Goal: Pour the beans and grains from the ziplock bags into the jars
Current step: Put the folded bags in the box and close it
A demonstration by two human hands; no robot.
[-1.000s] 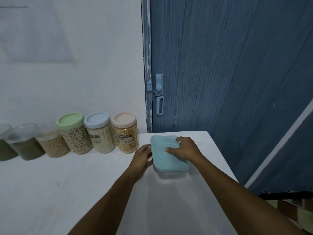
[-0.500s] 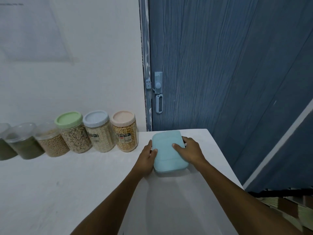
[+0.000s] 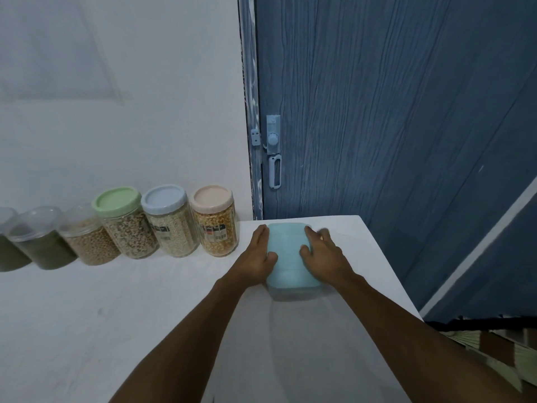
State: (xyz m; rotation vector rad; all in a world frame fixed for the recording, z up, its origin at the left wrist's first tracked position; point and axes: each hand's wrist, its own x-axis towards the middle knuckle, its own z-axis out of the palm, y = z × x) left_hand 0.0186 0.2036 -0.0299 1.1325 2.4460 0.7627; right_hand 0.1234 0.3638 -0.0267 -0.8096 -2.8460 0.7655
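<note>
Rectangular clear plastic jar with a pale blue lid stands near the white desk's far right corner. The left hand and right hand clasp its sides, thumbs over the lid. A second ago the right hand lay on a skewed lid; now the lid looks seated, so this jar seems finished. Farther left, round plastic jars of beans and grains line the wall beside a blue wooden door.

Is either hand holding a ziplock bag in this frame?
No, the left hand and the right hand both hold the teal-lidded container by its sides; no bag shows.
</note>
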